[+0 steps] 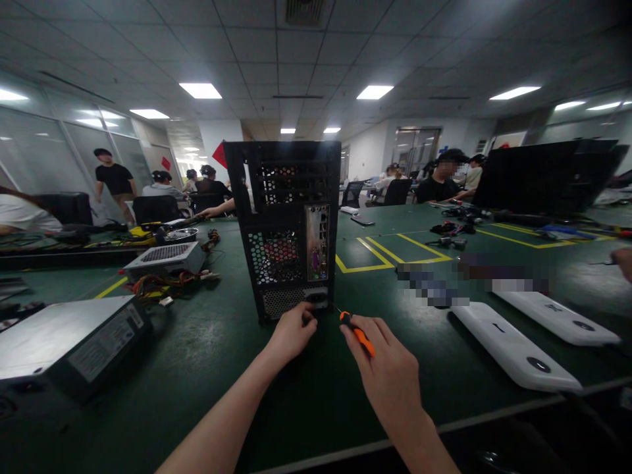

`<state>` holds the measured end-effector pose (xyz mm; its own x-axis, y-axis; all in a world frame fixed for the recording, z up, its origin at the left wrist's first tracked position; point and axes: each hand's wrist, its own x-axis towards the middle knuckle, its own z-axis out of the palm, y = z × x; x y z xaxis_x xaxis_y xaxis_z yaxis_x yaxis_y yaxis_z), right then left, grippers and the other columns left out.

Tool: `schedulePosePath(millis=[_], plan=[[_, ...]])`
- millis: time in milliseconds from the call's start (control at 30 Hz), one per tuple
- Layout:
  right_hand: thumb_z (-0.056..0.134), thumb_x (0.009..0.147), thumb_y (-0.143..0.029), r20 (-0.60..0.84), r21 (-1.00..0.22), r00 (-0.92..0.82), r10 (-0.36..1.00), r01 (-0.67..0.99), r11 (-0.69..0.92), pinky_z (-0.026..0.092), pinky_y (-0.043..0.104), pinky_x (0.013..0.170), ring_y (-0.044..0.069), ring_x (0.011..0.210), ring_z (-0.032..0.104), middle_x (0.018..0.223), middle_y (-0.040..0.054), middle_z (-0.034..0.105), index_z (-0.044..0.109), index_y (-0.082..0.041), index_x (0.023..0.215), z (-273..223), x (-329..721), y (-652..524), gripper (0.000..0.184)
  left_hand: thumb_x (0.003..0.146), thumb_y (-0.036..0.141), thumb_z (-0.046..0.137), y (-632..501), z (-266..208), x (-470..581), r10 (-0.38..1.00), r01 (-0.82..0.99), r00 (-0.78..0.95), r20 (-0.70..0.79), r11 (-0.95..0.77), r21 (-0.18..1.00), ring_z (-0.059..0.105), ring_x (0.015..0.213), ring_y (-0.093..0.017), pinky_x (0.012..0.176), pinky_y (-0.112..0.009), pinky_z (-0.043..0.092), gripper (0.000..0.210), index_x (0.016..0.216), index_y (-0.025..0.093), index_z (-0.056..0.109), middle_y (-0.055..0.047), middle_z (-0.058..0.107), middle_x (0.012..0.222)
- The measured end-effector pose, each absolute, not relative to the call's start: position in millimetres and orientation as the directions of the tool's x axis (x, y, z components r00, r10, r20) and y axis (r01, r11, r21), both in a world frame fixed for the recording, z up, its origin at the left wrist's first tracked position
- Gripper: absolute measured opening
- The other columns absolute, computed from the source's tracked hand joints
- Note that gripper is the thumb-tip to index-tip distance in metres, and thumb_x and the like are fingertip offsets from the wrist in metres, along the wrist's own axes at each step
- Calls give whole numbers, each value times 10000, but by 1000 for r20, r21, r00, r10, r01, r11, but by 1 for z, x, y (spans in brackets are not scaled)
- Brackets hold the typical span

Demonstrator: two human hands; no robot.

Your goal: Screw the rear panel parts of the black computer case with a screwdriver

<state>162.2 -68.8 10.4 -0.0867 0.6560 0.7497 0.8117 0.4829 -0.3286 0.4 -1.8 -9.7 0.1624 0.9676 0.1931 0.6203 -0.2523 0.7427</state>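
Observation:
A black computer case [293, 148] stands upright on the green table, its perforated back towards me. A metal port panel [317, 243] runs down its right side, and a power supply [284, 304] sits at the bottom. My left hand [295, 331] is at that power supply beside its socket, fingers curled together; whatever they hold is hidden. My right hand [388, 355] grips an orange and black screwdriver [363, 339], its thin shaft pointing at the case's lower right corner. Whether the tip touches a screw is too small to tell.
Loose power supplies lie left, a large one [106, 342] nearby and a smaller one [168, 257] with cables behind. Two white devices [513, 345] lie right. Black cables [449, 227] and a dark monitor [538, 178] are farther back. Several people sit beyond; one person [114, 174] stands left.

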Motion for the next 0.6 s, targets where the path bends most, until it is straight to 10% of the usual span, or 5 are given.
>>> schedulePosePath(millis=[600], plan=[[320, 847, -305, 708, -291, -161, 688, 821, 491, 492, 284, 621, 173, 792, 576, 951, 105, 523, 457, -164, 970, 13, 167, -77, 232, 713, 289, 454, 7, -17, -2, 982, 521, 160, 97, -168, 837, 473, 453, -66, 451, -197, 365, 358, 1034, 133, 488, -45, 578, 825]])
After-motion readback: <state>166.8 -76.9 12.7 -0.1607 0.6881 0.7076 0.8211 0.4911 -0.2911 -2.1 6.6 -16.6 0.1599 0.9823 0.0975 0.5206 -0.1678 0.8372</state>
